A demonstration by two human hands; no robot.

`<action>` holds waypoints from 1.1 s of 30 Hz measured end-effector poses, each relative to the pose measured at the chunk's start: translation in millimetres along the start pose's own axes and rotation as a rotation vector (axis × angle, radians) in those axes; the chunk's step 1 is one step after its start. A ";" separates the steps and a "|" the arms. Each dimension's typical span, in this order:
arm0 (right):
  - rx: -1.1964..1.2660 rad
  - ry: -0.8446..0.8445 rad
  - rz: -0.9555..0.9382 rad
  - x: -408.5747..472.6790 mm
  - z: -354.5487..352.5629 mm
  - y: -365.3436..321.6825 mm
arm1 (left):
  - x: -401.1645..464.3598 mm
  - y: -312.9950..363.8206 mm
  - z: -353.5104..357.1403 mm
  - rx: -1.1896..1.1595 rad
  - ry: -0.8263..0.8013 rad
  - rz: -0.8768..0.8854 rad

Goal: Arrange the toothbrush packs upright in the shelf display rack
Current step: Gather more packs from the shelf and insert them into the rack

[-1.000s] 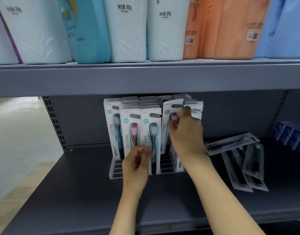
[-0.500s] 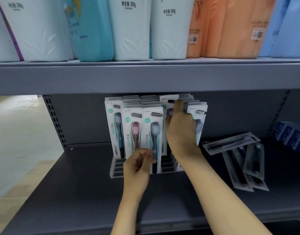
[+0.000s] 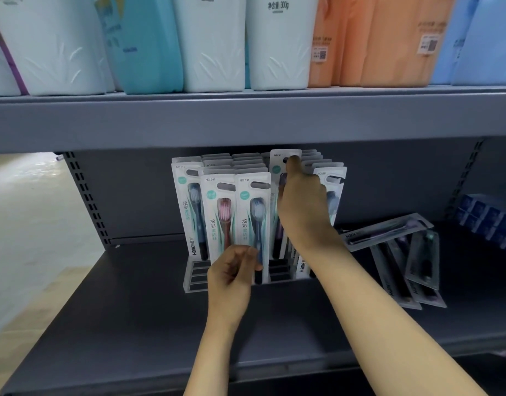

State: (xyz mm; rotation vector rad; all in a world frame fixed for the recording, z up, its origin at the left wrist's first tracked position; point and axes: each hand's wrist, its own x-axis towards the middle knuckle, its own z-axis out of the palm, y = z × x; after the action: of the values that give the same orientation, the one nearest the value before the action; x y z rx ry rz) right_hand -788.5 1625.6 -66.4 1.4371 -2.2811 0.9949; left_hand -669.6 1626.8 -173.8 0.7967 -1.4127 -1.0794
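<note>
Head view: "NO.911" "Hane" toothbrush packs (image 3: pixel 253 212)

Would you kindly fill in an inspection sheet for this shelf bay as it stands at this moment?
Surface: grey shelf, bare in front of the rack.
Job's things: clear display rack holds rows of upright toothbrush packs; its front slots stand unfilled. One purple-brush pack stands taller than its neighbours. Loose packs lie flat to the right.
Clutter: blue boxes at far right.
Grippers: right hand holds the purple-brush pack, forefinger at its hang hole; left hand pinches the lower edge of the blue-brush pack.
Cables: nothing seen.
Surroundings: pouches on the upper shelf; pale floor to the left.
</note>
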 end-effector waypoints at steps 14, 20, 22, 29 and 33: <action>-0.021 -0.016 0.049 3.1 6.6 1.6 | -0.4 2.3 1.3 -0.010 0.021 -0.021; 0.024 -0.028 0.054 -0.6 -1.1 -3.7 | 0.3 2.7 2.5 -0.019 0.016 -0.021; 0.029 -0.036 0.062 -0.3 -1.7 -4.1 | 0.2 2.4 2.3 -0.015 0.013 -0.017; -0.028 -0.043 -0.008 0.5 2.2 -3.4 | 1.2 0.6 5.6 -0.016 0.012 -0.006; -0.021 -0.068 -0.042 -0.6 1.7 -4.4 | 2.2 -0.2 7.2 -0.017 0.008 -0.001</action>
State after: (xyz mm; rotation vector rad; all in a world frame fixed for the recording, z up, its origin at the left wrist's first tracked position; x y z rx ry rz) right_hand -784.1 1623.6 -66.2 1.5258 -2.2911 0.9208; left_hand -677.0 1626.0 -172.8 0.7892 -1.3954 -1.0868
